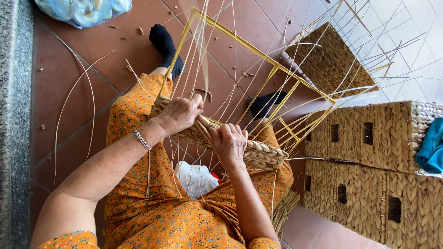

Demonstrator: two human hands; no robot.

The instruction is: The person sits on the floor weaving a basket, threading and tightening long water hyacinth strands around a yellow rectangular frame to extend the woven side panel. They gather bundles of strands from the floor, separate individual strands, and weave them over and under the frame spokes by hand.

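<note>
A half-woven basket (pixel 258 154) lies across my lap, a band of braided straw wound around a yellow wire frame (pixel 240 44) with thin upright canes sticking out. My left hand (pixel 181 113) grips the woven band near its left end, fingers closed on a straw strand. My right hand (pixel 229 143) presses down on the middle of the band, fingers curled over the weave. A silver bracelet (pixel 142 139) sits on my left wrist. My legs in orange flowered cloth and black socks (pixel 165 42) stretch under the frame.
Two finished woven baskets (pixel 369 133) with square handle holes stand stacked at the right, a blue cloth (pixel 431 147) on them. Another unfinished basket (pixel 330 60) with loose canes lies behind. A plastic bag (pixel 83 10) sits top left, a stone ledge (pixel 14 115) at the left.
</note>
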